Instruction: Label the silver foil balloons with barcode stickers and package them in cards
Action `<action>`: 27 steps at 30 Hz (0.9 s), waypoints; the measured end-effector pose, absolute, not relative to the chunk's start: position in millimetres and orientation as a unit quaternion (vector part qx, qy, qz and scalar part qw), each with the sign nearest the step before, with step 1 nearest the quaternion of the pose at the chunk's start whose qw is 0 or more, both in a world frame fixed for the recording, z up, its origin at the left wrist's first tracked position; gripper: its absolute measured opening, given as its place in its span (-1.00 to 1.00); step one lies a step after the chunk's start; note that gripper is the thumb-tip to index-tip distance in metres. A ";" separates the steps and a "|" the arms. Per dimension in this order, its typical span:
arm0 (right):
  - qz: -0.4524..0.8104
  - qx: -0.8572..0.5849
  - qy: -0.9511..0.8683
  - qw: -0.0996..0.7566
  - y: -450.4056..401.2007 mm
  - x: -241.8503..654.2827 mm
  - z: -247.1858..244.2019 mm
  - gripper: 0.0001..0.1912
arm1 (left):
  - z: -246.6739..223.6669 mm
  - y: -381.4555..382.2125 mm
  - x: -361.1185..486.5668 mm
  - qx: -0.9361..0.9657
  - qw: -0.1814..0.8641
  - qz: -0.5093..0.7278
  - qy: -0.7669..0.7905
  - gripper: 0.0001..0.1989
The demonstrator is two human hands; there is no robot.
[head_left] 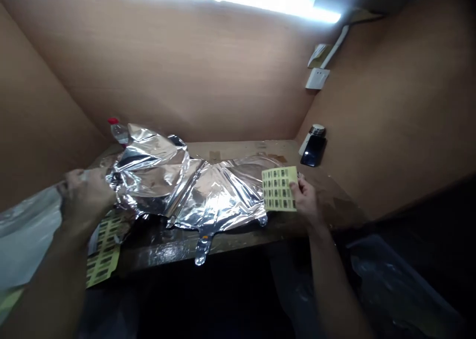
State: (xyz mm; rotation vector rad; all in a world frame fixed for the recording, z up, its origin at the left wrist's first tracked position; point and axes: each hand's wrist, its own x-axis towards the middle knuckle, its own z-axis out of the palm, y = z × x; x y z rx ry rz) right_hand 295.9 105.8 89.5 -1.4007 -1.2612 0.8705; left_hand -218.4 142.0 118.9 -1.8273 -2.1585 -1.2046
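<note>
My right hand (305, 196) pinches the right edge of a yellow sheet of printed labels (279, 189), thumb on its face. The sheet is held over the right end of a flat silver foil balloon (219, 195), whose tail tab (203, 249) hangs past the table's front edge. At the left, my left hand (87, 193) is smeared by motion beside crumpled silver foil (148, 160) and a clear plastic bag (29, 235); what its fingers do is unclear. Below it, a second yellow label sheet (104, 250) lies at the table's left front.
A bottle with a red cap (118, 131) stands at the back left. Near the right wall are a dark phone (314, 149) and a silver-lidded container (317, 129). Brown panels (208, 81) enclose the table, with a socket (317, 78) in the right corner. Clear plastic (401, 284) lies low at the right.
</note>
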 end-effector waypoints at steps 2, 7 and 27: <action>0.439 -0.518 -0.580 0.449 82.1 271.2 95.3 -0.62 | 125.6 111.0 -183.4 -0.552 0.154 -0.430 -0.697 -0.59; 0.509 -0.367 -0.743 0.234 43.5 188.3 87.4 -0.64 | 98.0 31.3 -77.7 -0.644 -0.429 -0.373 -0.512 -0.59; 0.125 -0.286 -0.898 0.311 28.1 143.3 56.1 -0.77 | 39.6 2.2 -105.5 -0.466 -0.560 -0.432 -0.531 -0.66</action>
